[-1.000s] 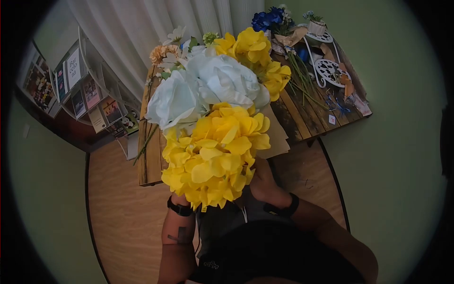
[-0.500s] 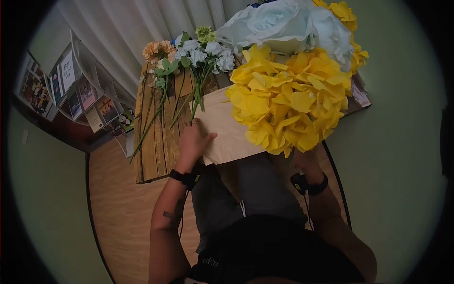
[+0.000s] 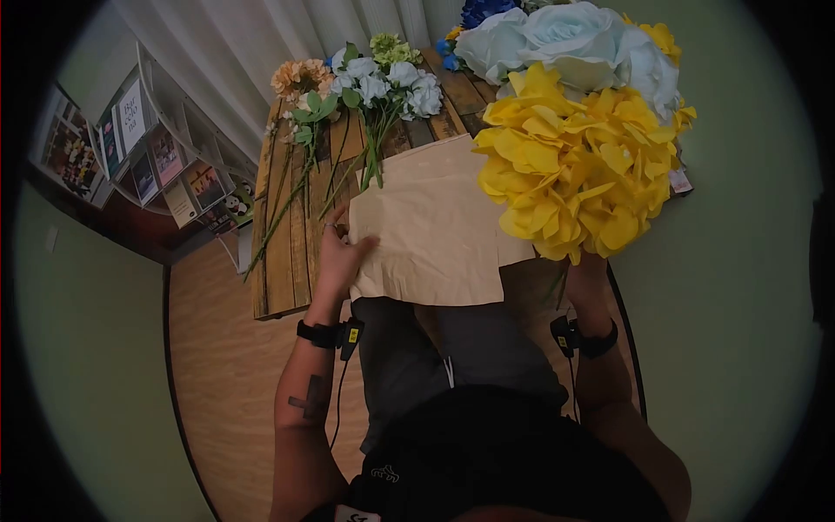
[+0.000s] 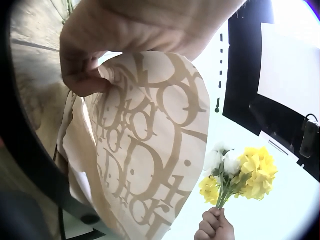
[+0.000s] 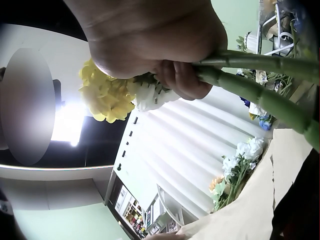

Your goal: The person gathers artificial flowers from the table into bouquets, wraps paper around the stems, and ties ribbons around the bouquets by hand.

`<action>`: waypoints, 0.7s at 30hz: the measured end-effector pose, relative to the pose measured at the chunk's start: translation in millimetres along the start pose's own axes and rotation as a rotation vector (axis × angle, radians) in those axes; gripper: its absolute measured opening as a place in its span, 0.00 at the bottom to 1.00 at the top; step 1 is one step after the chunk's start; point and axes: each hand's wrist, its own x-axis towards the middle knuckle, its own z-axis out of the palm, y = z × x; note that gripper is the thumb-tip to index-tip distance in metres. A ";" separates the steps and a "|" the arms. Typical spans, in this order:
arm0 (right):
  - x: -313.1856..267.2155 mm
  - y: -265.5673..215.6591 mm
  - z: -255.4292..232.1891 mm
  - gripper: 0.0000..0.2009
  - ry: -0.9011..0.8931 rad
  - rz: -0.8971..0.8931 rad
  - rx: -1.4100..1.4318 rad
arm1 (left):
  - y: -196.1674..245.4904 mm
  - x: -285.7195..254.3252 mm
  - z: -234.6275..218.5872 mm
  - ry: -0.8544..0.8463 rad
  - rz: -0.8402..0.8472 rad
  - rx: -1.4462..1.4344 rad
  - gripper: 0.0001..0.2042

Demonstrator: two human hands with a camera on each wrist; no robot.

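Observation:
My left hand [image 3: 339, 257] pinches the left edge of a sheet of brown wrapping paper [image 3: 426, 222], thumb over the top. The left wrist view shows the letter-patterned side of the paper [image 4: 145, 135], curving away from the left hand's fingers [image 4: 90, 82]. Off to the right, my right hand [image 3: 589, 283] grips a bouquet by its thick green stems [image 5: 260, 95]. The bouquet has big yellow blooms [image 3: 574, 165] and pale blue roses [image 3: 565, 39], which hide part of the table behind them.
Loose cut flowers, pale blue [image 3: 370, 85] and peach [image 3: 300, 78], lie on the wooden table [image 3: 283, 270] at the left and back. Blue flowers [image 3: 483, 12] show behind the bouquet. A magazine rack [image 3: 165, 148] stands left of the table, below a white curtain [image 3: 278, 39].
The bouquet went from in front of me to the right, in my right hand. My left hand came away to the paper's left edge, and the paper has been lifted and drawn towards me.

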 end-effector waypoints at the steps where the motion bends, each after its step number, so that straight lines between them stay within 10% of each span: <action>1: -0.6 -0.6 1.9 0.12 -0.002 0.001 0.004 | -2.7 -6.3 -2.6 0.002 -0.001 0.003 0.39; 3: -2.4 -8.2 8.7 0.11 0.048 0.289 0.503 | -11.4 -25.9 -7.9 0.088 0.010 -0.275 0.38; 11: 14.9 -52.6 16.0 0.13 -0.213 0.280 0.913 | -21.9 -88.4 -10.2 0.185 -0.186 -0.660 0.17; 21: 33.1 -126.0 23.1 0.22 -0.709 0.056 1.208 | 78.0 -63.4 9.7 -0.013 0.202 -1.103 0.18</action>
